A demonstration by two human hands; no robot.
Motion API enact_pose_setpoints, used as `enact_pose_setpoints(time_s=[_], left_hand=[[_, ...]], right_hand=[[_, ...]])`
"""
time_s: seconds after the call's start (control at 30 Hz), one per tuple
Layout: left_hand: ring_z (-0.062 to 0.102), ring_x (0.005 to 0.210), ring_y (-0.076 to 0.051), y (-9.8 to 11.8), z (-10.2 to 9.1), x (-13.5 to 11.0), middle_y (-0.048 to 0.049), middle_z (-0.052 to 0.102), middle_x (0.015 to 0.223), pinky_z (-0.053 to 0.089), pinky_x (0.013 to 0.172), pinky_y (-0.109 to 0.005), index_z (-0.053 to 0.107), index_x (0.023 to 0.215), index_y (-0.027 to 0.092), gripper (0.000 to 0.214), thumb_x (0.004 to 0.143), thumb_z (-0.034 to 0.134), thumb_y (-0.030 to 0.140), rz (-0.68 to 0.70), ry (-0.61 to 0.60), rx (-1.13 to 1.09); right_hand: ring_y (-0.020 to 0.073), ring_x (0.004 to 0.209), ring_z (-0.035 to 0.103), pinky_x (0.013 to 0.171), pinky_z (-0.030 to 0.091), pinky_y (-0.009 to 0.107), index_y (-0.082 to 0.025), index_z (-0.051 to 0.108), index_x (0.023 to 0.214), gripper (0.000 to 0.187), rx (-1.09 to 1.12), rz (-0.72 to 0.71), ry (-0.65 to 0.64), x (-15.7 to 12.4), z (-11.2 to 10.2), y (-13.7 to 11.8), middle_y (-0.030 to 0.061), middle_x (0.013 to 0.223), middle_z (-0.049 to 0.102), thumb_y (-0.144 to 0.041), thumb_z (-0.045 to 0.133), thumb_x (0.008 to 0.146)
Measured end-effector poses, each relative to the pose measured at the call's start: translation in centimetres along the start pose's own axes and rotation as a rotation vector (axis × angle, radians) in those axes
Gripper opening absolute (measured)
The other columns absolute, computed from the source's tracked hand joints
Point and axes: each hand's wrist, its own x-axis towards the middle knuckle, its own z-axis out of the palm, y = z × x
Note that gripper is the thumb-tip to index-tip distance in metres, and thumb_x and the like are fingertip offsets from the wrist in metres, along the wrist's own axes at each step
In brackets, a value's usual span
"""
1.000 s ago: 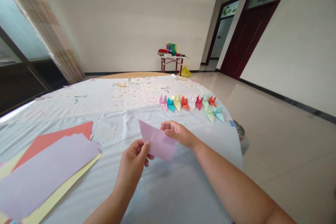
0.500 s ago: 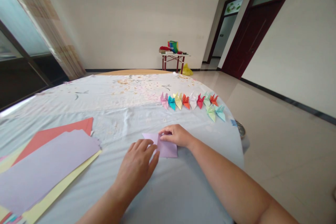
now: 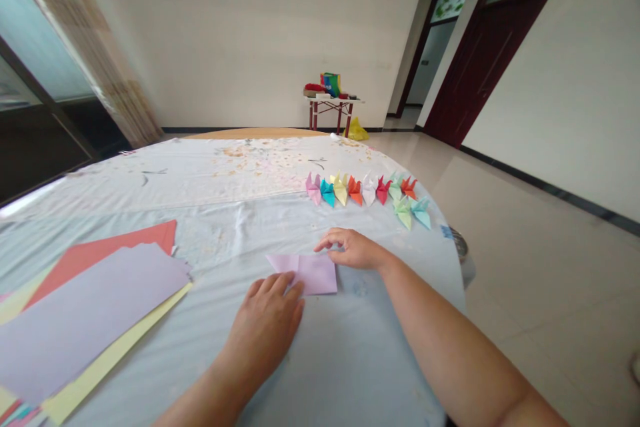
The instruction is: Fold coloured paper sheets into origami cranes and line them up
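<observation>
A small folded lilac paper [image 3: 311, 272] lies flat on the pale cloth of the table [image 3: 240, 213]. My left hand [image 3: 267, 320] lies flat with its fingers stretched out, the fingertips pressing on the paper's near left corner. My right hand [image 3: 353, 249] rests at the paper's far right edge, fingers loosely curled and touching the cloth beside it, holding nothing that I can see.
A row of several coloured paper cranes [image 3: 367, 192] stands at the far right of the table. A stack of large sheets, lilac [image 3: 90, 313] over red and yellow, lies at the left. The table edge drops to the tiled floor at the right.
The paper, held up in both hands a second ago, now lies on the cloth. My left hand has flattened onto it, and my right hand has slid off to its far right edge.
</observation>
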Motion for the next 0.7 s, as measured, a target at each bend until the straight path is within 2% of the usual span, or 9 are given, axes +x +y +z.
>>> enact_pose_setpoints(time_s=[0.13, 0.23, 0.4, 0.57, 0.7], left_hand=[[0.051, 0.104, -0.023, -0.2, 0.2, 0.1, -0.0057, 0.058, 0.114, 0.038, 0.087, -0.040, 0.058, 0.108, 0.025, 0.030, 0.086, 0.037, 0.029, -0.020, 0.006, -0.033], [0.050, 0.105, -0.022, -0.4, 0.4, 0.2, -0.0050, 0.057, 0.115, 0.038, 0.087, -0.039, 0.057, 0.110, 0.027, 0.030, 0.086, 0.038, 0.031, -0.034, 0.020, -0.064], [0.049, 0.105, -0.023, -0.5, 0.8, 0.0, -0.0054, 0.056, 0.116, 0.037, 0.088, -0.039, 0.056, 0.111, 0.027, 0.031, 0.086, 0.039, 0.032, -0.034, 0.026, -0.085], [0.049, 0.105, -0.023, -0.7, 0.8, 0.0, -0.0060, 0.056, 0.116, 0.037, 0.088, -0.040, 0.057, 0.111, 0.027, 0.032, 0.086, 0.038, 0.033, -0.035, 0.031, -0.123], [0.051, 0.099, -0.023, -0.4, 0.6, 0.0, -0.0065, 0.058, 0.109, 0.038, 0.084, -0.040, 0.059, 0.106, 0.026, 0.031, 0.088, 0.036, 0.034, -0.018, 0.043, -0.144]], right_hand=[[0.0181, 0.101, 0.050, 0.094, 0.033, 0.032, -0.025, 0.065, 0.102, 0.035, -0.076, -0.071, -0.289, -1.0, -1.5, -0.7, 0.0016, 0.102, 0.059, -0.016, 0.062, 0.069], [0.0224, 0.107, 0.044, 0.095, 0.031, 0.036, -0.031, 0.063, 0.106, 0.043, -0.164, -0.031, -0.353, -1.4, -1.4, -1.2, 0.0018, 0.110, 0.055, -0.028, 0.070, 0.063], [0.0239, 0.108, 0.042, 0.094, 0.030, 0.039, -0.034, 0.067, 0.097, 0.036, -0.222, -0.005, -0.320, -1.6, -0.8, -1.5, 0.0009, 0.112, 0.053, -0.032, 0.072, 0.061], [0.0192, 0.104, 0.048, 0.094, 0.031, 0.033, -0.026, 0.069, 0.083, 0.014, -0.109, -0.025, -0.236, -1.3, -1.0, -1.2, 0.0007, 0.096, 0.063, -0.033, 0.065, 0.072], [0.0158, 0.087, 0.056, 0.082, 0.040, 0.028, -0.019, 0.066, 0.083, 0.018, 0.017, 0.050, -0.081, -0.7, -0.3, -0.9, 0.0021, 0.086, 0.064, -0.035, 0.060, 0.077]])
